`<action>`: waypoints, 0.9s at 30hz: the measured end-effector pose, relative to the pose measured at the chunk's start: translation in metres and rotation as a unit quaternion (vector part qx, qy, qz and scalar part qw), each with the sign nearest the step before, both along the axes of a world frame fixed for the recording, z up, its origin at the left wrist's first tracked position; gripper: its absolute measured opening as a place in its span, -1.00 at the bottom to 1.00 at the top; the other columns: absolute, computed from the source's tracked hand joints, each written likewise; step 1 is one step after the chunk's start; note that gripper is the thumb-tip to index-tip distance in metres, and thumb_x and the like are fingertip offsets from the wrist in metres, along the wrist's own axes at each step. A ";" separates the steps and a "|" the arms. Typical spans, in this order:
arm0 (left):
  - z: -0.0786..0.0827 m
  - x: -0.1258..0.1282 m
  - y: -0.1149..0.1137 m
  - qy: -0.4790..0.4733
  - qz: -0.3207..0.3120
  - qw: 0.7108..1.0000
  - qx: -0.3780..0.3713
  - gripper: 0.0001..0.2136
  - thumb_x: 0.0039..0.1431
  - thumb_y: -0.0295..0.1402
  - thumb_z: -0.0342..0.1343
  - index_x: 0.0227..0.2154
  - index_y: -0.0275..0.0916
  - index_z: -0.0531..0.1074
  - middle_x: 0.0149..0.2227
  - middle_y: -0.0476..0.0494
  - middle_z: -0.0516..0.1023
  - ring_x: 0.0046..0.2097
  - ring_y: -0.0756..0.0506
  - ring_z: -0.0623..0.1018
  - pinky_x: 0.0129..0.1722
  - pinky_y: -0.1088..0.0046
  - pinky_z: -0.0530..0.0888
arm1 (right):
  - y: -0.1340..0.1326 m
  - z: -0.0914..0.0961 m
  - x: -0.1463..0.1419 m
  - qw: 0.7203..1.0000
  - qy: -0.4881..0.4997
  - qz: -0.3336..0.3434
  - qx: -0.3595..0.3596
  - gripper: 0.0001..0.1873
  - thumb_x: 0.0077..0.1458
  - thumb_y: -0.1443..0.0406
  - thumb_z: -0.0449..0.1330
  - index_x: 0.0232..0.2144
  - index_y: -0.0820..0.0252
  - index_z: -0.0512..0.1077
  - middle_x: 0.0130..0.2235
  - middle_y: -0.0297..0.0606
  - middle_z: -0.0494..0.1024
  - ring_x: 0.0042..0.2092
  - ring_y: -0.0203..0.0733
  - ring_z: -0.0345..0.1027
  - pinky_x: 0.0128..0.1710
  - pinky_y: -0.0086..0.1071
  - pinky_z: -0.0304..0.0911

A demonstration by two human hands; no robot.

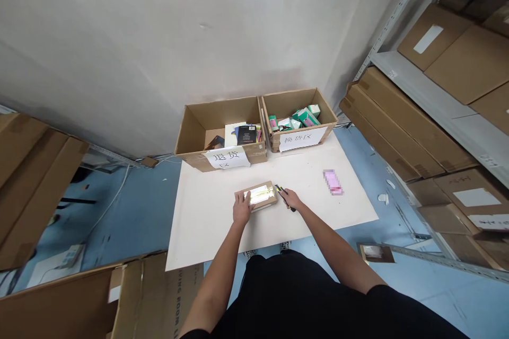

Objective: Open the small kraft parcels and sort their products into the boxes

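Observation:
A small cardboard parcel with a white label and shiny tape lies flat on the white table. My left hand grips its left end, with the fingers on the top. In my right hand is a black and yellow utility knife, its front end close to the parcel's right edge. Whether the blade is out is too small to tell. To the right of my right hand, a pink, pixelated item lies on the table.
Two open cardboard boxes stand along the table's back edge: the left box holds books, the right box green-and-white cartons. Metal shelving with boxes rises at right. A large carton is at the lower left.

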State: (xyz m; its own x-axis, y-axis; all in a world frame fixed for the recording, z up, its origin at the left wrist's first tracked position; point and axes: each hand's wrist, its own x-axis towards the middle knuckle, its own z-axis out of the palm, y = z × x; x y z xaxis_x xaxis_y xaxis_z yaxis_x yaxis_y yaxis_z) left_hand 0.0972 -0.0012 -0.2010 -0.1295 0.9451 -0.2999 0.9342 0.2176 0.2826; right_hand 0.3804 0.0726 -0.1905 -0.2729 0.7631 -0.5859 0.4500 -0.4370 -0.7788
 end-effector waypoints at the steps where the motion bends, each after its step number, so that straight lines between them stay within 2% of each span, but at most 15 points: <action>1: -0.002 -0.001 -0.001 0.001 -0.004 1.000 -0.003 -0.34 0.37 -0.04 0.08 0.45 -0.10 0.17 0.49 -0.32 0.18 0.53 -0.43 0.02 0.39 -0.01 0.28 | 0.002 0.000 -0.001 1.000 0.010 0.011 0.001 -0.53 0.31 -0.14 0.15 -0.37 0.06 0.24 -0.63 -0.56 0.34 -0.67 -0.32 0.25 -0.58 -0.48 0.18; 7: -0.009 -0.005 -0.003 0.000 -0.016 1.000 -0.001 -0.41 0.42 -0.17 0.02 0.44 -0.21 0.21 0.51 -0.35 0.10 0.53 -0.46 -0.01 0.36 -0.03 0.32 | 0.017 -0.003 -0.010 0.999 0.022 0.044 0.004 -0.51 0.35 -0.13 0.14 -0.41 0.06 0.19 -0.64 -0.56 0.30 -0.70 -0.36 0.21 -0.63 -0.49 0.17; 13: -0.016 -0.005 -0.006 0.019 -0.016 1.000 0.015 -0.41 0.42 -0.17 0.05 0.45 -0.18 0.21 0.51 -0.34 0.12 0.53 -0.44 0.04 0.40 -0.02 0.26 | 0.013 -0.006 -0.005 0.999 0.016 0.033 -0.005 -0.55 0.41 -0.07 0.09 -0.40 0.07 0.17 -0.62 -0.54 0.33 -0.68 -0.37 0.24 -0.61 -0.52 0.21; 20: -0.016 -0.003 -0.007 0.044 -0.025 0.999 0.006 -0.40 0.44 -0.14 0.02 0.47 -0.13 0.17 0.51 -0.34 0.12 0.53 -0.43 0.04 0.40 -0.01 0.27 | 0.020 0.002 0.004 0.996 0.026 0.086 -0.025 -0.56 0.38 -0.07 0.15 -0.38 0.09 0.25 -0.61 -0.50 0.36 -0.67 -0.34 0.24 -0.61 -0.47 0.23; 23: -0.011 -0.006 -0.008 0.044 -0.041 0.998 -0.015 -0.40 0.44 -0.13 0.04 0.47 -0.05 0.16 0.54 -0.24 0.07 0.54 -0.38 0.02 0.40 0.06 0.28 | 0.015 0.003 0.013 0.993 0.021 0.103 -0.047 -0.60 0.39 -0.02 0.14 -0.37 0.08 0.23 -0.62 -0.52 0.34 -0.68 -0.34 0.22 -0.63 -0.48 0.23; 27: -0.005 -0.008 -0.008 0.044 -0.059 0.996 -0.044 -0.38 0.43 -0.13 0.07 0.48 0.01 0.13 0.55 -0.15 0.02 0.55 -0.33 0.00 0.41 0.13 0.27 | -0.008 -0.002 0.017 0.993 0.018 0.094 -0.062 -0.61 0.37 -0.03 0.14 -0.36 0.07 0.20 -0.61 -0.53 0.36 -0.69 -0.36 0.20 -0.65 -0.49 0.21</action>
